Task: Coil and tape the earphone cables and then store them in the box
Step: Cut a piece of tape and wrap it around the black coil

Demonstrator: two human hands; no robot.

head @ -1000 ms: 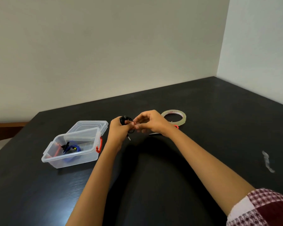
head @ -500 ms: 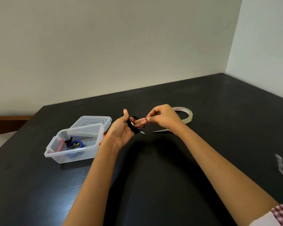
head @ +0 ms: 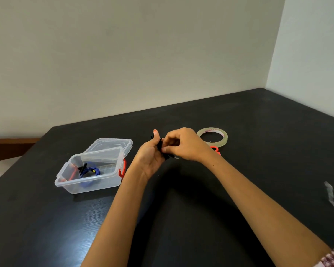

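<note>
Black earphone coil (head: 166, 156) clasped by left hand (head: 149, 158), grip curled, thumb upright; right hand (head: 183, 145) pinches it above table (head: 258, 132).

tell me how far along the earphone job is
Done: a coiled blue cable lies in the open box. In hand: the left hand grips a bundled black cable while the right hand pinches it. Left: boxing that bundle; whether it is taped cannot be told.

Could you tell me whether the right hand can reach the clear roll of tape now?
Probably yes: the clear roll of tape lies just beyond the right hand, nothing between, though that hand pinches the black earphone cable.
</note>
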